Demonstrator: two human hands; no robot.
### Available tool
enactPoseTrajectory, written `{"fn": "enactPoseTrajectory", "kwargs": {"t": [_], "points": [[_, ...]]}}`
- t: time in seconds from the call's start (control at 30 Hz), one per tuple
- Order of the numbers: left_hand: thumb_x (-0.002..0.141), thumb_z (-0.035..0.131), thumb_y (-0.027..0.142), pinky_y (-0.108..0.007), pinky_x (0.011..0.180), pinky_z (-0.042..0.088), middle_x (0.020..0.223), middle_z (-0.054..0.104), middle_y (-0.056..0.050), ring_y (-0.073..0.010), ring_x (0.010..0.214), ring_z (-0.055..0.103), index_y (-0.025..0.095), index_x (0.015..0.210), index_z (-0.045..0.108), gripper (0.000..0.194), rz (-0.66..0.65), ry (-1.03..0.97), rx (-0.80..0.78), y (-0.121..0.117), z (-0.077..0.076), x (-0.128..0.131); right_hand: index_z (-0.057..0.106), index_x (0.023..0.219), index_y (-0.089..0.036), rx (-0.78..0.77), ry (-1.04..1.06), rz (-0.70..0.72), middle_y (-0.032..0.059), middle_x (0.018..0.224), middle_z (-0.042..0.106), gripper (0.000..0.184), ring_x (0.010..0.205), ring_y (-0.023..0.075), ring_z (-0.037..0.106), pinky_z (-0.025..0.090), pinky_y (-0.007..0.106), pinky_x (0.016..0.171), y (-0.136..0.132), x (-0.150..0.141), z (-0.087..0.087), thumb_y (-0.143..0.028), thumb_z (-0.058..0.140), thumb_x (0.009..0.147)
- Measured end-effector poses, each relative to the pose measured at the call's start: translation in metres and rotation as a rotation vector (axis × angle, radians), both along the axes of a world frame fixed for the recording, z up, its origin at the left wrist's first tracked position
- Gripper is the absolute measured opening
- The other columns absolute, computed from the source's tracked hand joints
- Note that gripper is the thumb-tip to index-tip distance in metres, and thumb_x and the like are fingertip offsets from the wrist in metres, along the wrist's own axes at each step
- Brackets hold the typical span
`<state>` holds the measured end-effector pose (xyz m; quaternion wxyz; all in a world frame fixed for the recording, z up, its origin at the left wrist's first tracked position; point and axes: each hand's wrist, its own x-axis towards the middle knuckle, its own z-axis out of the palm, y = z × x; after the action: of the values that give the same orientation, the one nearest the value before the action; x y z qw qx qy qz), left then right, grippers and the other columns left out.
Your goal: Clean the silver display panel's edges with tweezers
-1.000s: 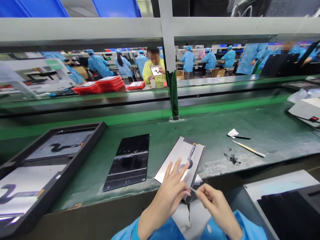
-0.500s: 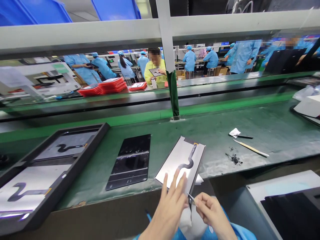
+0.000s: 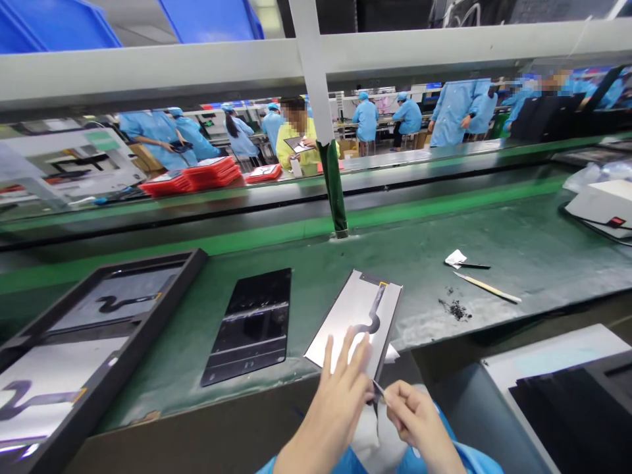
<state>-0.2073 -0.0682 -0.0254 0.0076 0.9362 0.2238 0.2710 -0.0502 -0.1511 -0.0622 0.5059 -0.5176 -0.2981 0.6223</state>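
Observation:
My left hand [image 3: 340, 382] is spread over the lower end of an LCD screen panel [image 3: 336, 322], its fingers apart and lying over the silvery back. A dark, curved flex cable [image 3: 374, 317] runs down the panel. Close to its lower right edge, my right hand [image 3: 417, 418] pinches a thin metal tool [image 3: 378, 388]; its exact kind is unclear. The tip meets the panel's bottom corner beside my left hand, where the contact is partly hidden. The panel lies tilted across the bench's front edge, with some white material [image 3: 391, 354] under its right side.
Left of the panel lies a black glass sheet [image 3: 251, 326], then a black foam tray [image 3: 162, 316] with more panels. To the right are a pale-handled blade [image 3: 486, 287], a black stick [image 3: 474, 266] and dark scraps [image 3: 457, 309]. A post [image 3: 332, 187] rises behind. Co-workers sit beyond.
The view has turned slightly right, so the bench things sit further left. Both hands keep nearly the same pose at the panel's lower end, the tool still pinched in the right.

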Motion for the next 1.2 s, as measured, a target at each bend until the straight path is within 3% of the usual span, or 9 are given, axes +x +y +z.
{"fn": "enactPoseTrajectory", "kwargs": {"t": [0.17,0.3,0.47,0.57,0.67,0.77,0.83,1.0,1.2], "points": [[0.091,0.052,0.005,-0.069,0.116,0.021,0.156,0.04,-0.011,-0.0335,0.151,0.018,0.018,0.084,0.059,0.016,-0.096,0.069,-0.131,0.013,0.016,0.022,0.049,0.067,-0.021,0.091,-0.244,0.041,-0.0071,0.054,0.036,0.055,0.049,0.0093,0.028,0.02,0.024,0.046,-0.007,0.008,0.017,-0.074,0.059,0.08],[0.093,0.055,0.01,-0.069,0.11,0.033,0.155,0.042,-0.011,-0.0366,0.149,0.024,0.019,0.082,0.061,0.015,-0.046,0.039,-0.303,0.024,0.013,0.015,0.049,0.068,-0.022,0.082,-0.193,0.029,-0.0082,0.054,0.035,0.055,0.05,0.0087,0.027,0.019,0.024,0.048,-0.006,0.016,0.02,-0.073,0.068,0.074],[0.091,0.049,0.001,-0.072,0.113,0.023,0.162,0.029,-0.01,-0.0382,0.151,0.01,0.017,0.086,0.062,0.022,-0.03,-0.003,-0.187,-0.003,0.008,-0.004,0.051,0.071,-0.021,0.02,-0.077,0.086,-0.0085,0.049,0.042,0.056,0.039,0.0053,0.023,0.016,0.023,0.041,-0.007,0.015,0.008,-0.075,0.065,0.074],[0.09,0.046,-0.003,-0.069,0.117,0.017,0.159,0.035,-0.008,-0.0351,0.151,0.016,0.019,0.091,0.063,0.028,-0.103,-0.027,-0.148,-0.011,0.012,-0.005,0.051,0.068,-0.021,0.038,-0.143,0.102,-0.0079,0.05,0.04,0.057,0.038,0.0062,0.026,0.018,0.023,0.04,-0.011,0.016,0.008,-0.076,0.057,0.08],[0.097,0.054,0.016,-0.062,0.119,0.023,0.151,0.047,-0.014,-0.0315,0.148,0.027,0.018,0.116,0.058,0.019,-0.131,-0.047,-0.247,-0.005,0.013,-0.006,0.058,0.074,-0.02,0.043,-0.263,0.096,-0.0065,0.056,0.039,0.055,0.045,0.009,0.031,0.022,0.024,0.044,-0.014,0.02,0.012,-0.074,0.052,0.084],[0.088,0.07,0.04,-0.054,0.118,0.031,0.148,0.048,-0.022,-0.0312,0.146,0.033,0.009,0.148,0.03,0.079,-0.132,-0.019,-0.331,0.005,0.01,-0.01,0.063,0.086,-0.02,0.066,-0.313,0.065,-0.0056,0.059,0.041,0.052,0.053,0.012,0.036,0.027,0.025,0.049,-0.015,0.022,0.015,-0.071,0.056,0.085],[0.087,0.072,0.034,-0.055,0.118,0.03,0.149,0.046,-0.021,-0.0305,0.146,0.032,0.011,0.152,0.023,0.085,-0.153,0.012,-0.307,0.009,0.005,-0.012,0.061,0.082,-0.02,0.07,-0.29,0.041,-0.0052,0.059,0.043,0.051,0.055,0.0122,0.037,0.028,0.025,0.051,-0.015,0.022,0.015,-0.07,0.059,0.083],[0.092,0.049,0.0,-0.057,0.119,0.026,0.149,0.048,-0.016,-0.0256,0.146,0.033,0.015,0.148,0.034,0.06,-0.19,0.001,-0.239,0.012,-0.004,-0.013,0.054,0.073,-0.02,-0.046,-0.143,0.097,-0.0086,0.053,0.036,0.057,0.046,0.0074,0.024,0.015,0.023,0.043,-0.01,0.026,0.021,-0.077,0.064,0.074],[0.085,0.046,-0.005,-0.056,0.118,0.028,0.148,0.051,-0.015,-0.0241,0.145,0.035,0.016,0.146,0.038,0.064,-0.177,-0.011,-0.23,0.012,-0.005,-0.013,0.056,0.073,-0.019,-0.09,-0.098,0.096,-0.0108,0.05,0.035,0.061,0.04,0.0039,0.016,0.009,0.023,0.041,-0.006,0.032,0.022,-0.079,0.067,0.069]]}}
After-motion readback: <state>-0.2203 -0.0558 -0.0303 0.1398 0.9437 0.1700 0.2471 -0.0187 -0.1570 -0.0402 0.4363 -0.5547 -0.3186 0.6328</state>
